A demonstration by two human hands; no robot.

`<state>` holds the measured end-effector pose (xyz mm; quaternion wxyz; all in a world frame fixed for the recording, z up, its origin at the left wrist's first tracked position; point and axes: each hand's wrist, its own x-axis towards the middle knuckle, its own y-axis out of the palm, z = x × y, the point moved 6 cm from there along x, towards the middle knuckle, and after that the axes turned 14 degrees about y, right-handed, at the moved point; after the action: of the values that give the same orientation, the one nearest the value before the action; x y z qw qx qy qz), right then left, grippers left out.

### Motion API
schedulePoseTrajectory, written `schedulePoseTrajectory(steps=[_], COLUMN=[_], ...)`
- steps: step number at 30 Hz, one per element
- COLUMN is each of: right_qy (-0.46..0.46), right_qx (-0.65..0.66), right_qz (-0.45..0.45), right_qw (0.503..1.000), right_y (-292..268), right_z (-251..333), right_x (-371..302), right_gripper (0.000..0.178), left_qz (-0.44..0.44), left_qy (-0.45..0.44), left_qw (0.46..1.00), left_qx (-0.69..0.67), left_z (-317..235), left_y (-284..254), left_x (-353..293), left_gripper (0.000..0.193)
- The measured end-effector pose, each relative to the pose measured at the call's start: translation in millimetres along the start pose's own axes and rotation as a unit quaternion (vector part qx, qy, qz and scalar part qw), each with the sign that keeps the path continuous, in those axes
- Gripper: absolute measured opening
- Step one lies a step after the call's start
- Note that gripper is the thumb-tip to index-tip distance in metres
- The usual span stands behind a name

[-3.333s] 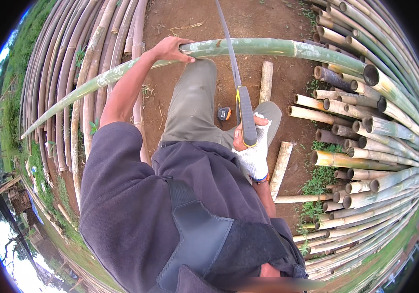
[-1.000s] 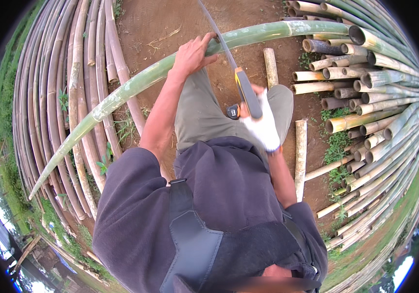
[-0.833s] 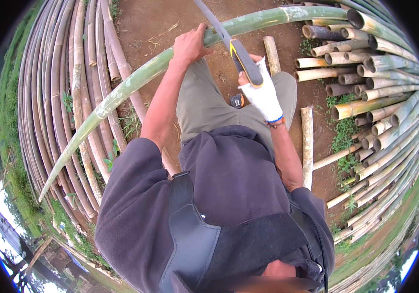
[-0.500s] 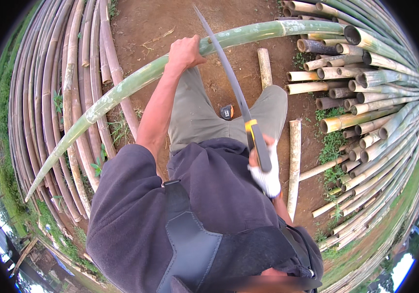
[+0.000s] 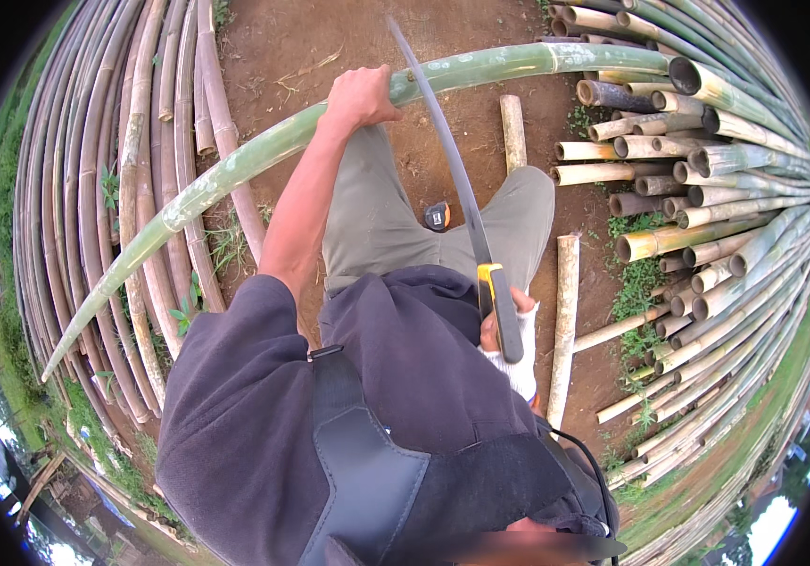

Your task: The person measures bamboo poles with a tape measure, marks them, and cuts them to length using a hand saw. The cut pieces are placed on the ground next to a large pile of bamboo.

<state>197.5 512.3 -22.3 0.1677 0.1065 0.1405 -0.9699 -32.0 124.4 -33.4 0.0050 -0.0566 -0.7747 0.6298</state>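
Observation:
A long green bamboo pole runs across in front of me, its thin end at the left and its thick end towards the stacked poles at the right. My left hand is closed round the pole beside my knee. In my right hand, with a white covering around the wrist, is the black and yellow handle of a hand saw. Its long blade lies across the pole just right of my left hand, the tip reaching past the far side. I cannot tell how deep any cut goes.
Many cut bamboo poles are piled at the right, open ends towards me. Brown poles lie side by side at the left. Short bamboo pieces lie on the brown soil, and a small orange and black tape measure lies between my legs.
My right hand has drawn the saw back towards my body, so the handle sits lower and less blade reaches past the pole. My left hand keeps its grip on the bamboo.

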Motion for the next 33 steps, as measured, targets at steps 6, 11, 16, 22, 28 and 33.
schedulePoseTrajectory(steps=[6,11,16,22,28,33], right_qy=[-0.065,-0.066,-0.071,-0.141,-0.152,-0.122], right_qx=[0.068,0.109,-0.042,-0.140,0.099,-0.058], right_qz=[0.016,0.049,-0.034,-0.045,0.024,-0.027], right_qw=[0.995,0.991,0.996,0.979,0.983,0.990], right_y=[53,61,14,12,73,26], right_z=[64,71,29,33,100,37], right_x=[153,180,42,59,220,71], right_gripper=[0.059,0.064,0.064,0.061,0.059,0.058], left_qz=[-0.009,0.024,0.009,0.011,0.006,0.021], left_qy=[0.012,0.014,0.017,-0.016,0.022,0.004], left_qw=[1.000,1.000,1.000,1.000,1.000,1.000], left_qx=[-0.003,0.010,-0.014,-0.012,-0.008,-0.013], left_z=[-5,4,7,13,1,11], left_y=[7,-6,7,2,-4,0], left_x=[2,6,-2,1,12,-1], left_gripper=[0.065,0.069,0.066,0.066,0.068,0.067])
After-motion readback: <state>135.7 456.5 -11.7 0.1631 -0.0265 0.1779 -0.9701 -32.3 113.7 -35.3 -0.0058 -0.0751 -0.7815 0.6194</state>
